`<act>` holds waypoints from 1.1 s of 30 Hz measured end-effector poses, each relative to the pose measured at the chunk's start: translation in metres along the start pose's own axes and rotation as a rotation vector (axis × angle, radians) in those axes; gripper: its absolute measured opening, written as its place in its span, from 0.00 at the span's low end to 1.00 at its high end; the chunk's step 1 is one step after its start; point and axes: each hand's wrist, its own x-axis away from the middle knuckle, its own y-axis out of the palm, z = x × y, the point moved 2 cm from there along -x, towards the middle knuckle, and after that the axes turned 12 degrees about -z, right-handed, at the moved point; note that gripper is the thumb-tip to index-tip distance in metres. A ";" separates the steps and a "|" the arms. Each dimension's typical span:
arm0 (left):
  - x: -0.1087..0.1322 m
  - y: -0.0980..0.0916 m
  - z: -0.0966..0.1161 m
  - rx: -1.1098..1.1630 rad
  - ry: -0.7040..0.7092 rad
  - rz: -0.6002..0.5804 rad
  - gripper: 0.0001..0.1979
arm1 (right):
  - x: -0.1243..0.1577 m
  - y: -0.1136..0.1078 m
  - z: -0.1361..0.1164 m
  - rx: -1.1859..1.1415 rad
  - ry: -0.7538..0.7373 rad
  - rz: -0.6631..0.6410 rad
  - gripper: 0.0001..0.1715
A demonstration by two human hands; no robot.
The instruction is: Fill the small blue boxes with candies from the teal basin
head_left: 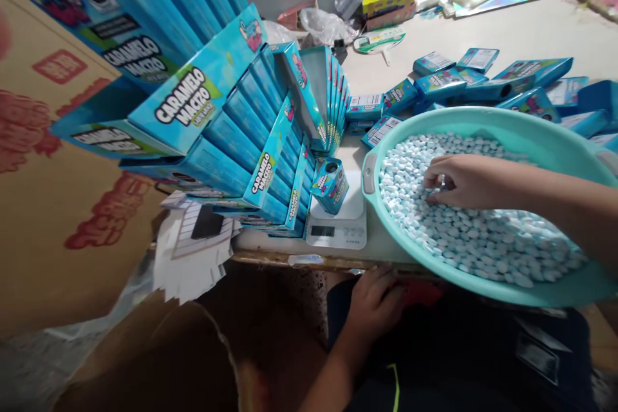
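My right hand (451,181) is down in a turquoise plastic basin (393,232), its fingers and thumb curled in among small pale blue and white candies (463,244). What lies inside the curl is mostly covered by the fingers. My left hand (377,299) rests below the table's front edge, over my dark-clothed lap, fingers loosely extended and holding nothing. Left of the basin, a small blue candy box (331,187) with a round hole in its top stands on a white digital scale (337,235). The scale's reading is not legible.
Blue display cartons (193,103) packed with candy boxes are stacked at the left, beside a large brown cardboard box (72,206). Several loose blue boxes (439,84) lie behind the basin. White paper sheets (193,264) overhang the table edge. A yellow box (389,5) and plastic bags lie at the back.
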 end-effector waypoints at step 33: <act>0.004 0.021 -0.032 -0.018 0.188 0.145 0.11 | 0.010 -0.030 -0.035 0.191 0.048 0.051 0.11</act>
